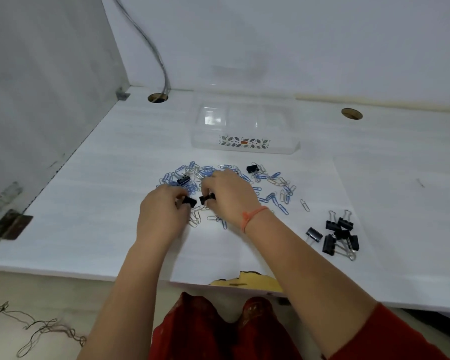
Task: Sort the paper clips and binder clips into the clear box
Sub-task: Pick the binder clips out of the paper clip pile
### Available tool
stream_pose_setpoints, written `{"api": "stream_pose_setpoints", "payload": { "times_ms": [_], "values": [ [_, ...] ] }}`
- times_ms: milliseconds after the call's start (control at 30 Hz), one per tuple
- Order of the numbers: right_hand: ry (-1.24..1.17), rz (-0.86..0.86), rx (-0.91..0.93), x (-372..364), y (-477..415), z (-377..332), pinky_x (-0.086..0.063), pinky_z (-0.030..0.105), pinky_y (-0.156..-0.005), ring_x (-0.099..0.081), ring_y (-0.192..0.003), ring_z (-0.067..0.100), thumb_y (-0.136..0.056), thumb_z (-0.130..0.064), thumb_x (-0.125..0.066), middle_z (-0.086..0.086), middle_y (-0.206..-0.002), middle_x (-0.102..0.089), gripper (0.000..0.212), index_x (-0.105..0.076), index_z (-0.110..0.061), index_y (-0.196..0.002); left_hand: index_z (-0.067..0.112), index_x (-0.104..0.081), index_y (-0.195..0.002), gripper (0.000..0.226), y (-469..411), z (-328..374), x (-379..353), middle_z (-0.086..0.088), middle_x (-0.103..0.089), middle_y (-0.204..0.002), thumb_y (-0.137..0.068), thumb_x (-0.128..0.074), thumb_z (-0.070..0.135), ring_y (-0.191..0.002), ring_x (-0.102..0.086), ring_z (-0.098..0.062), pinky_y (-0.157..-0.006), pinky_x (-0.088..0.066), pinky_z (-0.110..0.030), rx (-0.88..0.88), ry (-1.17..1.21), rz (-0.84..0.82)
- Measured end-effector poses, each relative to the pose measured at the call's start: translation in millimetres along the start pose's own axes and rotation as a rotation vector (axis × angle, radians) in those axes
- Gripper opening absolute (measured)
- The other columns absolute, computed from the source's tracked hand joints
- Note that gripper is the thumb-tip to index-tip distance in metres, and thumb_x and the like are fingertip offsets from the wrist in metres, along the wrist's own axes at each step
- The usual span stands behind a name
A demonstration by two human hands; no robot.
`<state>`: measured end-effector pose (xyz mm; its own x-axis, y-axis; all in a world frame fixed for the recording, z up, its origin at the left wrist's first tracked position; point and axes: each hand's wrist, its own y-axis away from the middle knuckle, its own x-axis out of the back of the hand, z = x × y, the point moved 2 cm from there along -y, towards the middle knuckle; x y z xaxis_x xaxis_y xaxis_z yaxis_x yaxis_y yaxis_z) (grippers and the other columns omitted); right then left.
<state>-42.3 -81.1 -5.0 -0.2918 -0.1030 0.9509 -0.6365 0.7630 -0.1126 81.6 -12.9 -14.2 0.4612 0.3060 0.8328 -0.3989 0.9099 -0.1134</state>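
A heap of blue and silver paper clips (270, 188) is spread over the middle of the white table (115, 178). My left hand (161, 214) pinches a black binder clip (189, 201) at the heap's near edge. Beside it, my right hand (229, 196) grips another black binder clip (205, 199). Two more black binder clips lie in the heap, one (183, 180) at the left and one (252, 168) toward the right. A separate group of several black binder clips (338, 235) lies at the right. The clear box (244, 126) with compartments and a leaf pattern stands behind the heap.
Walls close in the table at the left and back. Two round cable holes (157, 97) (351, 113) sit near the back edge, with a cable running up from the left one. The table's front edge is chipped (247, 279) near my lap.
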Motion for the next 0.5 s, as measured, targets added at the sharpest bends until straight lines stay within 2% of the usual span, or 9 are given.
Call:
{"api": "stream_pose_setpoints", "payload": {
  "times_ms": [167, 267, 400, 500],
  "values": [
    [0.137, 0.17, 0.097, -8.2, 10.3, -0.7, -0.044, 0.037, -0.071, -0.049, -0.092, 0.026, -0.082, -0.013, -0.061, 0.005, -0.093, -0.056, 0.003, -0.061, -0.013, -0.085, 0.016, -0.071, -0.09, 0.016, -8.5, -0.4, -4.9, -0.005, -0.062, -0.091, -0.077, -0.067, 0.024, -0.09, -0.057, -0.027, -0.066, -0.032, -0.028, -0.026, -0.039, -0.04],
    [0.065, 0.273, 0.054, -8.8, 16.6, 8.9, -0.045, 0.035, -0.072, -0.05, -0.085, 0.023, -0.084, -0.01, -0.059, 0.002, -0.088, -0.057, 0.005, -0.06, -0.014, -0.083, 0.016, -0.067, -0.089, 0.016, -9.4, -2.5, -7.2, -0.003, -0.058, -0.09, -0.074, -0.07, 0.022, -0.088, -0.056, -0.026, -0.066, -0.03, -0.027, -0.003, 0.011, -0.031],
    [-0.121, 0.217, -0.032, -3.1, 21.6, 15.0, -0.044, 0.036, -0.077, -0.048, -0.091, 0.02, -0.088, -0.015, -0.054, 0.001, -0.091, -0.059, 0.011, -0.065, -0.015, -0.089, 0.015, -0.06, -0.082, 0.014, -5.1, 1.1, -9.1, -0.001, -0.058, -0.084, -0.073, -0.07, 0.016, -0.081, -0.054, -0.024, -0.063, -0.028, -0.028, 0.011, 0.106, -0.001],
    [-0.07, 0.166, 0.014, -4.7, 19.5, 5.3, -0.042, 0.035, -0.078, -0.049, -0.095, 0.023, -0.088, -0.012, -0.053, 0.004, -0.093, -0.062, 0.024, -0.071, -0.018, -0.103, 0.014, -0.06, -0.08, 0.011, 0.1, 3.8, -5.6, 0.0, -0.06, -0.075, -0.073, -0.068, 0.012, -0.075, -0.055, -0.024, -0.063, -0.035, -0.029, 0.049, 0.19, 0.058]
  ]
}}
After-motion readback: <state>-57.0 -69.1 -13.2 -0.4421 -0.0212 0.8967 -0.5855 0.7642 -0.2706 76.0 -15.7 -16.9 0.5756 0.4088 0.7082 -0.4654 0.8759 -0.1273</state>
